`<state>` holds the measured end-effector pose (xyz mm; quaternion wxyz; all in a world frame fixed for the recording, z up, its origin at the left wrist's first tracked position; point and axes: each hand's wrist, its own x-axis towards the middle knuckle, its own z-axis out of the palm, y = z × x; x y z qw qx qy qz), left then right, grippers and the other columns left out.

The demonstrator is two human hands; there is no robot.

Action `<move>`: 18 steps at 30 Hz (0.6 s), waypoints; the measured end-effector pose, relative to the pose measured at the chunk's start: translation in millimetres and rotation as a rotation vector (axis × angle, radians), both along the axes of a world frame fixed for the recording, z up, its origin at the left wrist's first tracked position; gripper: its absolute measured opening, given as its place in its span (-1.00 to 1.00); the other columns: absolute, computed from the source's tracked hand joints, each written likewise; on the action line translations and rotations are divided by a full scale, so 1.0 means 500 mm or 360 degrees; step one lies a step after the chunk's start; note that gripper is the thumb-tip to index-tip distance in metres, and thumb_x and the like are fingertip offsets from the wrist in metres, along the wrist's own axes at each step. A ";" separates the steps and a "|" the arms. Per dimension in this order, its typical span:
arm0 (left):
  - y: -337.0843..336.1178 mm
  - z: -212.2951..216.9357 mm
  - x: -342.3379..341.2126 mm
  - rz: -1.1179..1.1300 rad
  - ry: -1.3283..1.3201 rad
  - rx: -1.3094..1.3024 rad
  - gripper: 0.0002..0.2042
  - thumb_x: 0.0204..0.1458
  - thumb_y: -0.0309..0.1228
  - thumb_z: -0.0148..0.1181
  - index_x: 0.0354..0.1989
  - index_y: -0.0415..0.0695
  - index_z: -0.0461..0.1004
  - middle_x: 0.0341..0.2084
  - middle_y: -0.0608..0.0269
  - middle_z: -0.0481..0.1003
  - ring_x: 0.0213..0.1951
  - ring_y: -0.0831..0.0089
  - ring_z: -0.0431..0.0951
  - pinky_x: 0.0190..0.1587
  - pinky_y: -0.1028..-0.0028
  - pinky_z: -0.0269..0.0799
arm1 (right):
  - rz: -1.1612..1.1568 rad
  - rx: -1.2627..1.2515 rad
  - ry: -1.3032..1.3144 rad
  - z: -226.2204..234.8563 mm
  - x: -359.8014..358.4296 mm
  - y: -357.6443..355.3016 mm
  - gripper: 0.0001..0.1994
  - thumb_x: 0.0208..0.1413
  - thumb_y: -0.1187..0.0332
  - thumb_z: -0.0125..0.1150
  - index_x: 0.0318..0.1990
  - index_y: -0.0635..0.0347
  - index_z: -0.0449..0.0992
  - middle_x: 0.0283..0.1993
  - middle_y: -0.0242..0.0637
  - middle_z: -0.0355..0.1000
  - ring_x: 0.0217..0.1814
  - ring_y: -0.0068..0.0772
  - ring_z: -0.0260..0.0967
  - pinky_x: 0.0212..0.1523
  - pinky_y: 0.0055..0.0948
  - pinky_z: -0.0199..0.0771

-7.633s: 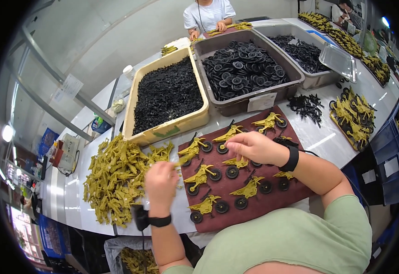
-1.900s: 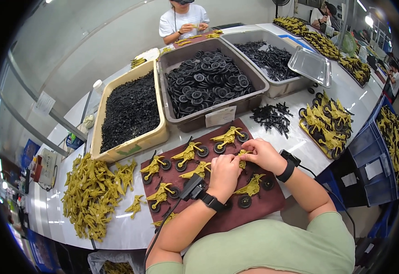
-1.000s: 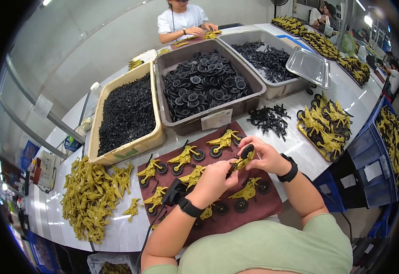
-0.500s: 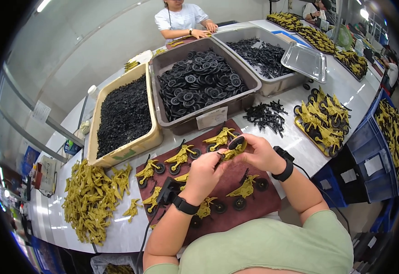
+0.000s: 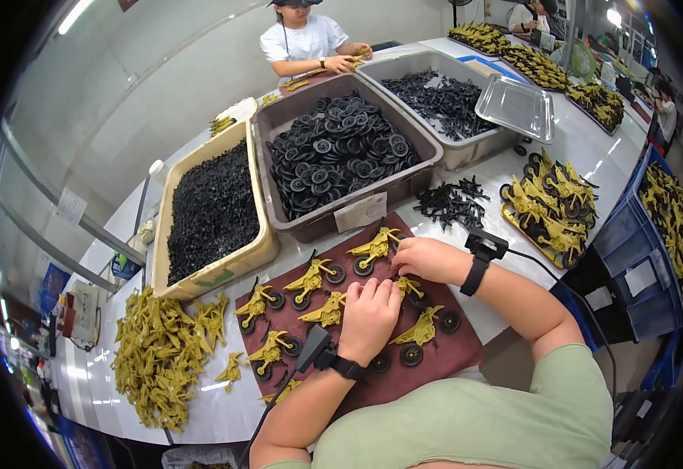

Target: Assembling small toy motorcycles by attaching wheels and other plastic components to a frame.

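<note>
Both my hands are low over a dark red mat (image 5: pixel 455 356), at a small yellow toy motorcycle (image 5: pixel 408 286) with black wheels. My right hand (image 5: pixel 433 260) is closed, fingertips down at its upper end. My left hand (image 5: pixel 370 319) is closed at its left side, with curled fingers covering part of it. Around them on the mat lie several more toy motorcycles, among them one (image 5: pixel 307 278) to the left, one (image 5: pixel 374 248) beyond and one (image 5: pixel 421 328) nearer me. Another yellow body (image 5: pixel 324 310) shows beside my left hand, partly hidden.
Bins of small black parts (image 5: pixel 212 211), black wheels (image 5: pixel 333 156) and black pieces (image 5: pixel 443 102) stand beyond the mat. Yellow bodies (image 5: pixel 154 359) are heaped at left. A tray of toys (image 5: pixel 552 203) and blue crates (image 5: pixel 638 250) are at right. A co-worker (image 5: pixel 310 47) sits opposite.
My hands have come down onto the mat with the toy motorcycle they held raised before. My left hand has turned back-up, and the fingers of both now point at the mat.
</note>
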<state>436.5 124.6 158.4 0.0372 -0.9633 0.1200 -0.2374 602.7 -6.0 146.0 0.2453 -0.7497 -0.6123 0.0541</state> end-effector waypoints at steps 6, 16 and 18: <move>0.001 -0.015 0.024 0.0092 0.0074 -0.0176 -0.82 -0.12 -0.45 0.12 -0.29 -0.15 0.43 -0.26 0.28 0.50 -0.21 0.37 0.47 -0.14 0.32 0.28 | -0.0084 -0.0092 0.0064 -0.014 0.014 -0.004 -0.86 -0.05 0.39 0.20 -0.33 0.22 0.55 -0.31 -0.16 0.44 -0.20 -0.12 0.42 -0.16 -0.27 0.43; -0.003 -0.019 0.044 0.0048 0.0182 -0.0184 -0.80 -0.13 -0.45 0.15 -0.28 -0.17 0.41 -0.25 0.25 0.50 -0.17 0.36 0.48 -0.10 0.31 0.26 | -0.0228 0.0275 0.0345 0.022 0.054 -0.063 -0.85 0.01 0.44 0.22 -0.25 0.28 0.49 -0.27 -0.14 0.47 -0.20 -0.17 0.44 -0.17 -0.33 0.44; 0.001 -0.023 0.049 0.0038 0.0180 -0.0142 -0.82 -0.08 -0.44 0.10 -0.26 -0.16 0.43 -0.24 0.23 0.50 -0.13 0.36 0.47 -0.05 0.29 0.26 | -0.0236 0.0283 0.0396 0.022 0.058 -0.074 -0.84 0.02 0.44 0.22 -0.24 0.28 0.49 -0.26 -0.14 0.47 -0.20 -0.16 0.44 -0.17 -0.33 0.44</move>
